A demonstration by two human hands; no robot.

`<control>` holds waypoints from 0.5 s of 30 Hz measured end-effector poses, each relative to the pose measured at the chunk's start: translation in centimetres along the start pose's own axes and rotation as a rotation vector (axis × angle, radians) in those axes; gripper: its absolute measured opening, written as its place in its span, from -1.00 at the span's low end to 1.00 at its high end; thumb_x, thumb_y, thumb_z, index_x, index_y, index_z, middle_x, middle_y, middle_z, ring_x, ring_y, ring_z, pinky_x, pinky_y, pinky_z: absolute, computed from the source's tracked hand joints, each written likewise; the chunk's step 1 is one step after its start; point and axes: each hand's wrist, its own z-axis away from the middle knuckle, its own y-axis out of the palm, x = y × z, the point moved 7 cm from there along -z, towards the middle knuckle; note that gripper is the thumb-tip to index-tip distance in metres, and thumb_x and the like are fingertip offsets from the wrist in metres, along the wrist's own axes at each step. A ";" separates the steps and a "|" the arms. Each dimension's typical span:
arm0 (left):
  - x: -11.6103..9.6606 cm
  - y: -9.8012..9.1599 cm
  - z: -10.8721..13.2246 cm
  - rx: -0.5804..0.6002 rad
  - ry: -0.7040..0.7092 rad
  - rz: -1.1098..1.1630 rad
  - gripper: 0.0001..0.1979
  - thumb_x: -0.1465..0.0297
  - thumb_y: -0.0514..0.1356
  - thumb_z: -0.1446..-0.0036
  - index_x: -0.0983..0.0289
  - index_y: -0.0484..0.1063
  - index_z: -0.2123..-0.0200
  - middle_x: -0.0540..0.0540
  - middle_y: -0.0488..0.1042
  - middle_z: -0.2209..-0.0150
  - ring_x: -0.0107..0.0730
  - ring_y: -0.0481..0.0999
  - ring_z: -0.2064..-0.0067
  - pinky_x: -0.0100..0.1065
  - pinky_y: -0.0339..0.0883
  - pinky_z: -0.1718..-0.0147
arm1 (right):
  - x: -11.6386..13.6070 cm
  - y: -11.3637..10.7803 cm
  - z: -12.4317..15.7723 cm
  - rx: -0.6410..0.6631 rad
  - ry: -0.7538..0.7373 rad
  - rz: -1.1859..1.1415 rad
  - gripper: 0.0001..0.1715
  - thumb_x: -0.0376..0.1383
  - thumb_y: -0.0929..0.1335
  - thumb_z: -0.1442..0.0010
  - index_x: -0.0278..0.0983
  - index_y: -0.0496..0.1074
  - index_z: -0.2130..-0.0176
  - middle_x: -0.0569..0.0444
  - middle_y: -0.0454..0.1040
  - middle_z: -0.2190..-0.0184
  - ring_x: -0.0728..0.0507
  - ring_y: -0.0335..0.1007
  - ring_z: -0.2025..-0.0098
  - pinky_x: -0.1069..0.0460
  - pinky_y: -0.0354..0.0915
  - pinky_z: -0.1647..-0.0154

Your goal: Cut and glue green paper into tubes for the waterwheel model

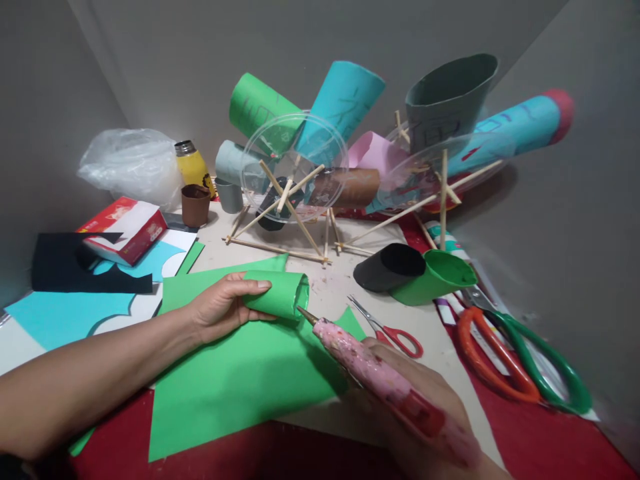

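My left hand (223, 308) is closed round a rolled green paper tube (280, 293), holding it on its side above a flat green paper sheet (235, 373). My right hand (425, 413) grips a pink glue gun (370, 367). The gun's metal tip touches the tube's open end at its lower edge. Behind them stands a wheel model (295, 180) made of wooden sticks, clear plastic discs and coloured paper tubes.
Small red scissors (395, 333) lie just right of the gun. Larger orange and green scissors (520, 367) lie at the right. A black and a green tube (420, 270) lie on the table. Paper sheets, a red box (125, 230), a plastic bag and cups sit at the left.
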 end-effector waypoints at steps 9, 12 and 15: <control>0.0 0.0 0.0 -0.022 -0.007 0.010 -0.77 0.43 0.43 0.08 0.43 0.61 0.31 0.24 0.64 0.29 -0.20 0.60 0.26 -0.13 0.47 0.11 | 0.4 0.2 -0.2 0.066 -0.036 -0.165 -0.88 -0.26 0.31 -0.32 -0.19 0.44 0.27 0.11 0.45 0.46 -0.09 0.43 0.48 0.04 0.32 0.52; 0.1 0.1 0.0 0.000 -0.004 0.000 -0.76 0.43 0.43 0.06 0.43 0.61 0.29 0.24 0.64 0.28 -0.20 0.60 0.26 -0.14 0.46 0.11 | 0.4 0.3 -0.2 0.071 -0.017 -0.165 -0.84 -0.25 0.31 -0.33 -0.20 0.45 0.29 0.07 0.48 0.41 -0.11 0.46 0.43 0.02 0.35 0.47; 0.1 0.2 0.0 0.015 -0.002 -0.021 -0.75 0.41 0.43 0.06 0.44 0.61 0.30 0.25 0.64 0.30 -0.21 0.60 0.27 -0.18 0.46 0.14 | 0.5 0.1 -0.2 0.034 -0.037 -0.117 -0.81 -0.23 0.29 -0.36 -0.21 0.49 0.13 0.05 0.51 0.39 -0.13 0.49 0.41 0.01 0.38 0.46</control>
